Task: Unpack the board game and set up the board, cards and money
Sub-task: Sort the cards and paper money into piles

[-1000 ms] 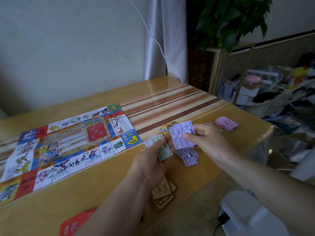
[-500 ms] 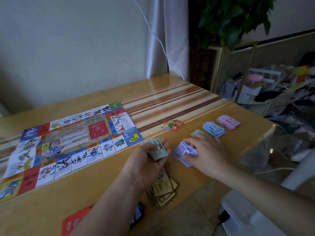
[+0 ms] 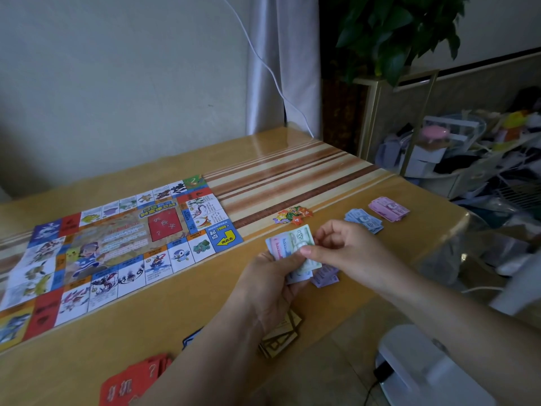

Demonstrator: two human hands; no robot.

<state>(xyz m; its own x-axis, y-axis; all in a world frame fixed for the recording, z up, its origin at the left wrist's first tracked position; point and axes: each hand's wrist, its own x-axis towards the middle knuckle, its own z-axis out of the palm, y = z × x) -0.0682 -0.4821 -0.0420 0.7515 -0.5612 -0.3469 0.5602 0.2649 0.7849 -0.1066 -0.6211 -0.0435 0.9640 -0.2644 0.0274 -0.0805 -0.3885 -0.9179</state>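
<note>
Play money (image 3: 288, 243) fanned in left hand (image 3: 269, 291), right hand (image 3: 351, 256) pinching it.

Lighting: dim, cool, even; source out of view. Glare: pale sheen on the table (image 3: 281, 142) at its far corner and right rim. Shadows: faint, soft-edged. Focus: board (image 3: 117, 244) and banknotes (image 3: 301, 235) legible; clutter (image 3: 483, 159) at right soft. Motion blur: white object (image 3: 518, 282), right edge. Distortion: wide-angle bowing at margins.

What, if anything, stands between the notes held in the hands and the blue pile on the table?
Nothing visible does. The right hand, which pinches the green note in the left hand, hides part of the table toward the blue pile; the purple pile lies nearer, off that line.
</note>
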